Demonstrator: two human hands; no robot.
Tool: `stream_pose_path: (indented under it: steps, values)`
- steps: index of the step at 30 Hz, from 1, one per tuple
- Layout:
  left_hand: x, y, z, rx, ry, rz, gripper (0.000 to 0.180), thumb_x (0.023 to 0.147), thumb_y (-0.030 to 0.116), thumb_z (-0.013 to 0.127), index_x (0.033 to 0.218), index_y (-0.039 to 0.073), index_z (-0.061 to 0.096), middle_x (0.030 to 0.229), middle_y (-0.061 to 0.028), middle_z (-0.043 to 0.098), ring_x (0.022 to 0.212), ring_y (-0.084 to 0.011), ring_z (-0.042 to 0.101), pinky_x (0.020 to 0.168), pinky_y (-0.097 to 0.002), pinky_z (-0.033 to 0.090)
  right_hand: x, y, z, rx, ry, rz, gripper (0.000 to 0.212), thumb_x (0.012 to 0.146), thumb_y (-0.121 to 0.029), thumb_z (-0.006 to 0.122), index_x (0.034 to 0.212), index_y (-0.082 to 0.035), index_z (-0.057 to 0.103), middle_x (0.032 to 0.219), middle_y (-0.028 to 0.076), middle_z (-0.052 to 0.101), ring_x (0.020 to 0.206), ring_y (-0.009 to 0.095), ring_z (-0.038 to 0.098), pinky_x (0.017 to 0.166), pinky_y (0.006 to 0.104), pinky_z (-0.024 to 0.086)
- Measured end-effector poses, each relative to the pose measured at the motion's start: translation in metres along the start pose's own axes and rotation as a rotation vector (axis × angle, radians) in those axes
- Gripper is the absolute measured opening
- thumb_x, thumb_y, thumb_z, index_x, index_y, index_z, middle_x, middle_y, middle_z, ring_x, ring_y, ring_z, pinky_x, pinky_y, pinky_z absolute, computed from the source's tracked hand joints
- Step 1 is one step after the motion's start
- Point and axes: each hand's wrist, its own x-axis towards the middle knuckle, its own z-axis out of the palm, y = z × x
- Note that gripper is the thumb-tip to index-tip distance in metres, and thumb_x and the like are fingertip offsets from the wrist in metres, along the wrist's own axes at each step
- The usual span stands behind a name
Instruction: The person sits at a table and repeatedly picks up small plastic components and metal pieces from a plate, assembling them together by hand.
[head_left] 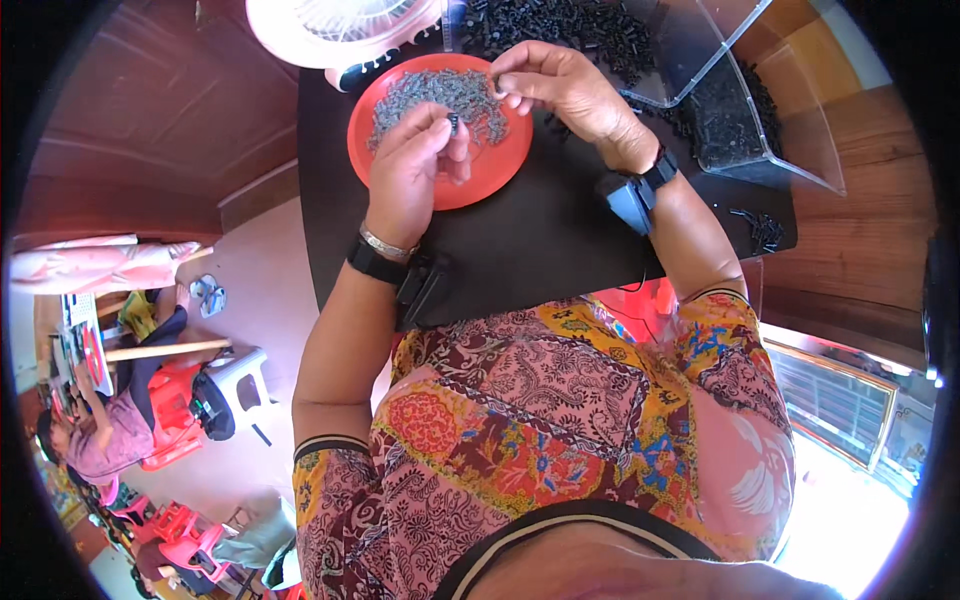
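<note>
With the left hand (415, 165) pinching one small dark part (452, 122), the right hand (560, 85), fingertips closed at the heap's three o'clock edge, should lift just one piece from the red plate (480, 185).

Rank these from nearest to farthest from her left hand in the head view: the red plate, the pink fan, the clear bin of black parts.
1. Red plate: right under the left hand.
2. Pink fan: beyond the plate, at the table's far edge.
3. Clear bin: far right.

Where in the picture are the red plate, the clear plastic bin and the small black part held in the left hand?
red plate (470, 185): head view, bare lower rim.
clear plastic bin (790, 150): head view, right side wall.
small black part (453, 122): head view, its middle, at the left hand fingertips.
</note>
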Motion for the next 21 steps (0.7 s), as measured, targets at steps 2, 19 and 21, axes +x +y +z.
stream_pose_path:
  steps: [2, 19, 21]
  values:
    - [0.000, 0.000, 0.001, 0.020, -0.047, -0.001, 0.017, 0.091, 0.020, 0.046, 0.091, 0.003, 0.053, 0.075, -0.0031, 0.054, 0.062, -0.0130, 0.052, 0.057, -0.0251, 0.040, -0.004, -0.001, 0.014, 0.097, -0.028, 0.011, 0.021, 0.088, -0.014, 0.061, 0.105, -0.002, 0.062, 0.087, 0.002, 0.064, 0.074, 0.007, 0.058, 0.071, 0.0214, 0.048]
    - [0.000, 0.000, 0.004, 0.113, -0.058, -0.060, 0.016, 0.091, 0.019, 0.045, 0.086, 0.005, 0.051, 0.073, -0.0018, 0.053, 0.061, -0.0116, 0.051, 0.056, -0.0236, 0.040, -0.012, 0.002, 0.036, 0.025, 0.011, -0.097, 0.018, 0.088, -0.015, 0.062, 0.102, -0.003, 0.065, 0.082, 0.001, 0.064, 0.073, 0.006, 0.057, 0.069, 0.0221, 0.049]
    - [0.000, 0.001, 0.005, 0.106, -0.066, -0.065, 0.016, 0.091, 0.020, 0.046, 0.087, 0.005, 0.051, 0.074, -0.0019, 0.053, 0.061, -0.0118, 0.051, 0.057, -0.0238, 0.040, -0.012, 0.006, 0.036, -0.015, -0.003, -0.179, 0.017, 0.088, -0.014, 0.062, 0.102, -0.005, 0.066, 0.083, 0.000, 0.065, 0.073, 0.004, 0.057, 0.066, 0.0204, 0.047]
